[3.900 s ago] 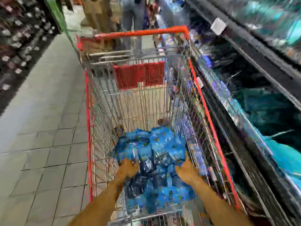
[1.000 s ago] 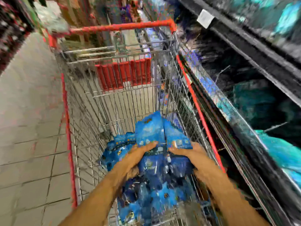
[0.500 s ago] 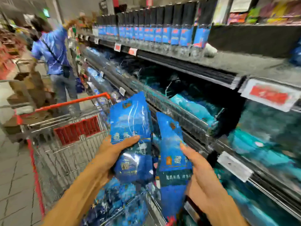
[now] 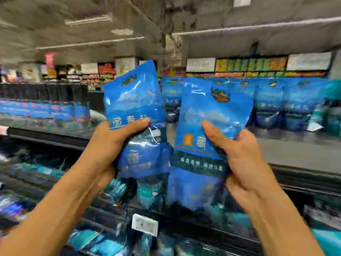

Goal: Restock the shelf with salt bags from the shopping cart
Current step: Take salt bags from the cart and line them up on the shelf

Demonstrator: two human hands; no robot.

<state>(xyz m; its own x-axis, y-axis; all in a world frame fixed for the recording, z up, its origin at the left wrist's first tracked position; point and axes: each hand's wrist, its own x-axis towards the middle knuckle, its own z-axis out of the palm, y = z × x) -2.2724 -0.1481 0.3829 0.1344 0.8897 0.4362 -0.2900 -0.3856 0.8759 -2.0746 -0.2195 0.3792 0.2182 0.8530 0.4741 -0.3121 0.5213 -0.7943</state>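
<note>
Supermarket shelf fills the background, already lined with blue bags. Left hand grips one salt bag, right hand another, both raised before it; next, set them upright into the row.

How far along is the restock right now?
Done: a row of blue salt bags already stands on the upper shelf. In hand: the left hand grips one salt bag and the right hand grips another, both raised before that shelf. Left: placing both; the cart is out of view, so the remaining stock is unknown.
</note>
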